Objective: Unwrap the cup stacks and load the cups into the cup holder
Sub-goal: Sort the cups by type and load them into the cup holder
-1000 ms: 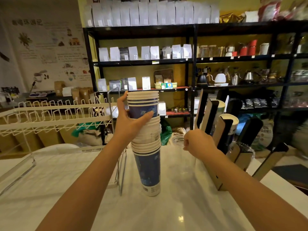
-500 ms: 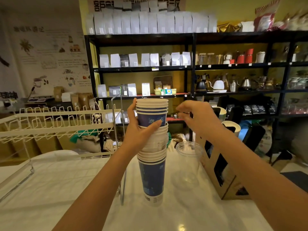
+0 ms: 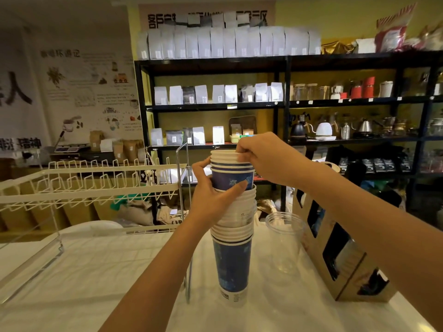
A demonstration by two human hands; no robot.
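Paper cup stack (image 3: 232, 236), ribbed with rolled rims, gripped by both hands.

Both hands (image 3: 261, 159) on cup stack (image 3: 232, 212) (upright)

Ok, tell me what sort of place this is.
Probably a coffee shop or coffee retailer: shelves of white coffee bags, pour-over kettles, and a stack of paper cups on the counter.

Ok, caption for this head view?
Left hand steadies paper cup stack on counter; right hand pinches its top rim.
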